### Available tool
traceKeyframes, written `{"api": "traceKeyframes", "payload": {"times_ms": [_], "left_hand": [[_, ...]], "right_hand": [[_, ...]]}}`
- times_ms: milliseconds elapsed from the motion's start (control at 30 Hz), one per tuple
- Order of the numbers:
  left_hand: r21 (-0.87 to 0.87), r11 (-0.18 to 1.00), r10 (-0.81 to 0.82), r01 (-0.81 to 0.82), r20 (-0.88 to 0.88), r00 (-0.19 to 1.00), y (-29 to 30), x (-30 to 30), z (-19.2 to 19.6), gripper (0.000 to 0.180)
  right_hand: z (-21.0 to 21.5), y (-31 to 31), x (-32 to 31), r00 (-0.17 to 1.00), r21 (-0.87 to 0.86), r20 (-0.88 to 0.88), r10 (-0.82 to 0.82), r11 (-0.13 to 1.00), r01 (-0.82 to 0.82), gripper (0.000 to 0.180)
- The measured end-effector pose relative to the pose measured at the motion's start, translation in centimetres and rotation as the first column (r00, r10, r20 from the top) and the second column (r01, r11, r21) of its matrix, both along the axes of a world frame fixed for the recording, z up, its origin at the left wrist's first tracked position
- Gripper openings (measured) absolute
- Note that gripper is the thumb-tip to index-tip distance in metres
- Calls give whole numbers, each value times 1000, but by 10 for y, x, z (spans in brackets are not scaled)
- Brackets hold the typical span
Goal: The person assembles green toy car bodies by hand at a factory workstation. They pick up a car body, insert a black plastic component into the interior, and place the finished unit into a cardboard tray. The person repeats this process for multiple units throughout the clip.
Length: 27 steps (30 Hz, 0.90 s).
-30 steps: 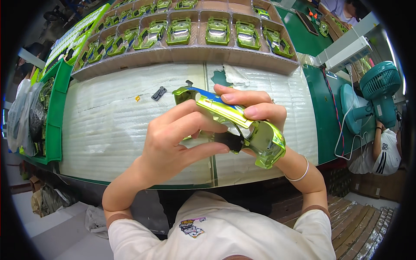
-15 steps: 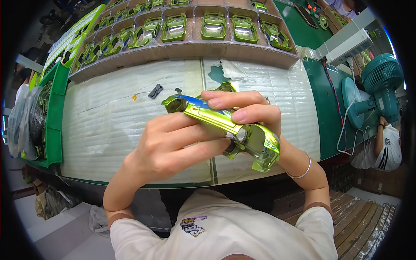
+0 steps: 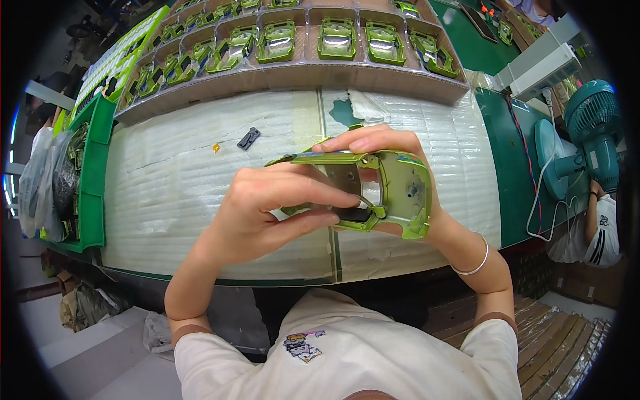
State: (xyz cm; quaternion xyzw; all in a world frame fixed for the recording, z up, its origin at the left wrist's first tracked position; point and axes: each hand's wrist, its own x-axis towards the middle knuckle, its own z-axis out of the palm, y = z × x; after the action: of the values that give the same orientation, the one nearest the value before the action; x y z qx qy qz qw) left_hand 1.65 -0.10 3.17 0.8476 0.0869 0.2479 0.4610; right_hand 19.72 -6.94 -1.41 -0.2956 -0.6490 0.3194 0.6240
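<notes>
A shiny green plastic toy car body shell (image 3: 417, 193) is held above the table, its hollow inside turned toward me. My right hand (image 3: 393, 141) is closed around its far and right side, fingers along the top edge. My left hand (image 3: 250, 203) is closed at the left part of the shell; its index finger reaches into the opening and its thumb lies just below, by a black part (image 3: 357, 214) at the near edge. Whether that black part is separate from the shell, I cannot tell. The left hand's other fingers are partly hidden behind the shell.
On the white foam-covered table (image 3: 167, 193) lie a small black plastic part (image 3: 249, 138) and a tiny orange piece (image 3: 216, 147). A compartmented box (image 3: 287, 77) of green shells spans the back. A green crate (image 3: 97, 180) stands left, a teal fan (image 3: 590, 133) right, near another person's arm (image 3: 592, 217).
The shell has been turned so its inside faces me instead of its glossy outer side. My left fingers have shifted from its outer side to the opening.
</notes>
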Motion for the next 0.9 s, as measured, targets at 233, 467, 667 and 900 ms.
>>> {"api": "traceKeyframes", "payload": {"times_ms": [233, 467, 667, 900], "left_hand": [[108, 993, 37, -50, 116, 993, -6, 1, -3, 26], [-93, 995, -23, 36, 140, 990, -4, 2, 4, 29], [21, 997, 70, -74, 143, 987, -18, 6, -2, 33], [75, 966, 225, -248, 236, 945, -34, 12, -21, 37]], "right_hand": [[3, -1, -5, 999, -64, -45, -29, 998, 26, 67], [16, -13, -4, 993, -480, -24, -112, 873, 87, 81], [14, -14, 1, 999, -347, -44, -4, 938, -11, 78], [16, -7, 6, 988, -209, -63, 143, 966, -154, 74]]}}
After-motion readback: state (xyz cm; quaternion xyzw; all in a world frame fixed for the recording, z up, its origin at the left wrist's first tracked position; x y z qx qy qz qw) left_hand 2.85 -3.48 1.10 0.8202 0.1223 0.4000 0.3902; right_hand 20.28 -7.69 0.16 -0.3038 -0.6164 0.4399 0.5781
